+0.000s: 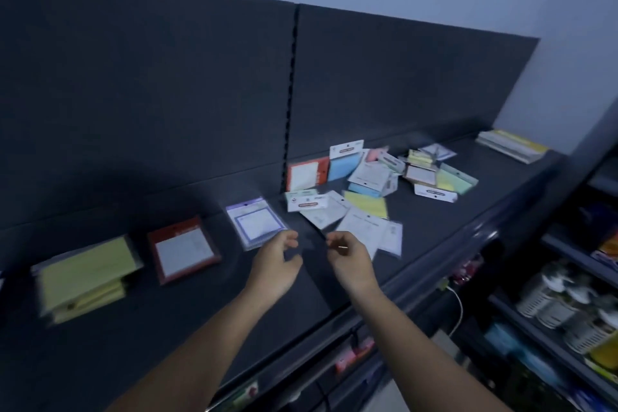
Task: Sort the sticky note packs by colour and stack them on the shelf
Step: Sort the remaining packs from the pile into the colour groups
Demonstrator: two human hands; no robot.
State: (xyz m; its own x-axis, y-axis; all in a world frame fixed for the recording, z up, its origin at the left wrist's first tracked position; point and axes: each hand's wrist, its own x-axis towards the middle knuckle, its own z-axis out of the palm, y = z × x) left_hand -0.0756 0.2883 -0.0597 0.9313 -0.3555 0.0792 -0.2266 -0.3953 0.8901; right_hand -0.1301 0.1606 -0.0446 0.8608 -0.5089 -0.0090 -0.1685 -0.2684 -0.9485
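- Packs of sticky notes lie in a loose heap (368, 184) at centre right of the frame, on the dark shelf (187, 328). Colours are mixed: blue, yellow, green, pink, red-framed.
- Sorted so far, along the left of the shelf: yellow stack (83, 278), red-framed pack (184, 249), purple-framed pack (257, 222).
- Handling, as a judgement: packs look light, flat and fairly stiff, in glossy sleeves with a card hang-tab. Sleeves are probably slick on one another, so a tall stack may slide.
- Best hold is likely by two opposite edges, thumb on top and fingers under. The hang-tab would also do.
- Left hand (277, 261), lower centre, just below the purple-framed pack: fingers half curled, thumb apart, nothing seen in it.
- Right hand (347, 257), near the left hand but not touching: fingertips drawn together with a pale sliver at them. Too blurred to tell whether it pinches anything.
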